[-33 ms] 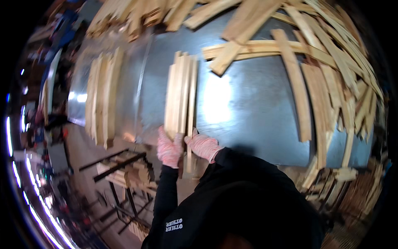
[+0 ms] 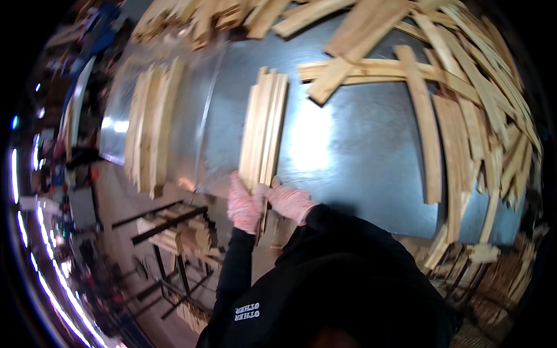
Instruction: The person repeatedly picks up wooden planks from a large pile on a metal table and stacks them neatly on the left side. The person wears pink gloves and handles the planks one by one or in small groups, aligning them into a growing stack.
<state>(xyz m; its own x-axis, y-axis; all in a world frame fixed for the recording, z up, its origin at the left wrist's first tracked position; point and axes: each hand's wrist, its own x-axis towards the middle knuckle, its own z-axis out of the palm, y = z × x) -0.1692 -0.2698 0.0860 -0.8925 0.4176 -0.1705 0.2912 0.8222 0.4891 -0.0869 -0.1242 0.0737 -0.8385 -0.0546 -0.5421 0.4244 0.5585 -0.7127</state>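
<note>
A bundle of several pale wooden slats (image 2: 262, 130) lies lengthwise on the metal tabletop (image 2: 371, 151), side by side, their far ends uneven. My left hand (image 2: 244, 204), in a pink-and-white knit glove, is closed around the near end of this bundle, at the table's front edge. Gloved the same way, my right hand (image 2: 289, 202) pinches the bundle's right side near that end. The slats' near ends stick out past the edge between my hands and are partly hidden by the fingers.
Left on the table lies another stack of slats (image 2: 152, 124). Loose boards (image 2: 420, 124) are heaped along the right and far sides, some crossing. Below the front edge, left of me, a dark metal rack (image 2: 174, 223) holds more wood. Further boards (image 2: 499, 272) are piled at lower right.
The rightmost slat, earlier separated by a gap and sticking out farther toward me, now lies against the others and has moved away from me. The whole view has shifted slightly.
</note>
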